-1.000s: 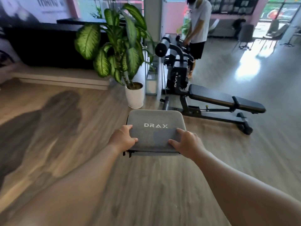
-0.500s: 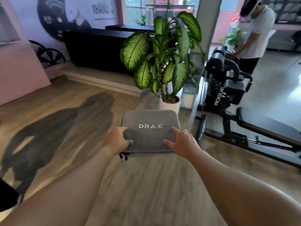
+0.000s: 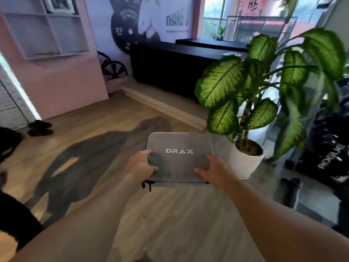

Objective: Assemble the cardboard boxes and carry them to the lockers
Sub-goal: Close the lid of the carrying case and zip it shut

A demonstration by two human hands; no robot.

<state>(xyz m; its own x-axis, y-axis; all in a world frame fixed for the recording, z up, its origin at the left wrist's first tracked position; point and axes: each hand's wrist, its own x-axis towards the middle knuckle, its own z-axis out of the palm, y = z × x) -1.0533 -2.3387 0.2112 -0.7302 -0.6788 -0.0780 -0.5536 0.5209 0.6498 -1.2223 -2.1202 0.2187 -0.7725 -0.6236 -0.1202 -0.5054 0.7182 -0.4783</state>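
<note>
I carry a flat grey zipped case (image 3: pixel 179 159) marked DRAX, held level in front of me above the wooden floor. My left hand (image 3: pixel 140 164) grips its near left corner, thumb on top. My right hand (image 3: pixel 214 170) grips the near right corner, fingers spread over the lid. Black zipper pulls hang under the left corner. No cardboard box is in view.
A large potted plant (image 3: pixel 245 157) in a white pot stands close on the right, with black gym equipment (image 3: pixel 328 161) behind it. A black counter (image 3: pixel 170 67) on a low step lies ahead. A pink wall with white open shelves (image 3: pixel 49 35) stands left; black shoes (image 3: pixel 40 127) lie by it.
My view has swung left while I carry the case. The plant and gym equipment slid to the right, the bench and the other person left the view, and the pink wall with shelves came in.
</note>
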